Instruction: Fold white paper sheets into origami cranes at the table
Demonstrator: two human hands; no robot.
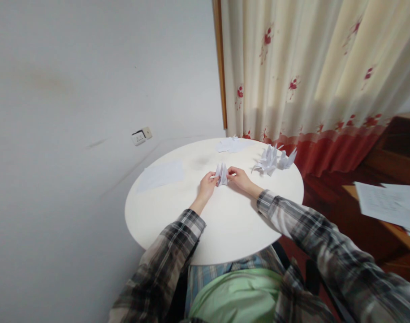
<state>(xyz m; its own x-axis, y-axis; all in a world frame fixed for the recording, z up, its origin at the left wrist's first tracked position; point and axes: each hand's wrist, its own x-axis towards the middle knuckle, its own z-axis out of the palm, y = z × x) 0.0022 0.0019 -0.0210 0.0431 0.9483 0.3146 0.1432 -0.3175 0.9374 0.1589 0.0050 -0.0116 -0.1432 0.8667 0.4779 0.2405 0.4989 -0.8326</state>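
Note:
A small folded piece of white paper [222,173] stands on the round white table [178,211], near its middle. My left hand [207,184] pinches the paper's left side, fingers closed on it. My right hand [239,177] grips its right side in the same way. Both arms wear plaid sleeves and reach in from the near edge.
Finished folded paper figures [274,160] lie at the table's right rim. A flat white sheet [161,175] rests to the left, more paper [230,144] at the far edge. A curtain [308,72] hangs behind, and a wooden desk with papers [388,202] stands at right.

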